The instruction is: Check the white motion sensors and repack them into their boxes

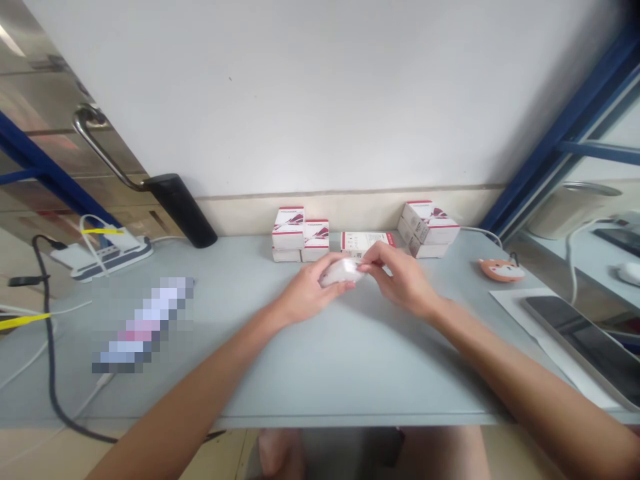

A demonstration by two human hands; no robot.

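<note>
Above the middle of the grey table, my left hand (307, 290) is closed around a smooth white rounded object (341, 272), its exact kind unclear. My right hand (400, 277) meets the object's right end in a pinch, thumb and index finger pressed together there. What lies between those fingertips is too small to make out. Just behind the hands lies a white and red box (367, 241), partly covered by my right hand. Similar small boxes (289, 228) are stacked to its left, and more boxes (431, 227) stand to its right.
Along the back wall stands a black cylinder (183, 210), near a white power strip (113, 257) with cables. A pixelated item (145, 327) lies at left. An orange-and-white animal-shaped item (501, 270) and a dark flat device (583, 343) are at right. Blue frame bars flank the table.
</note>
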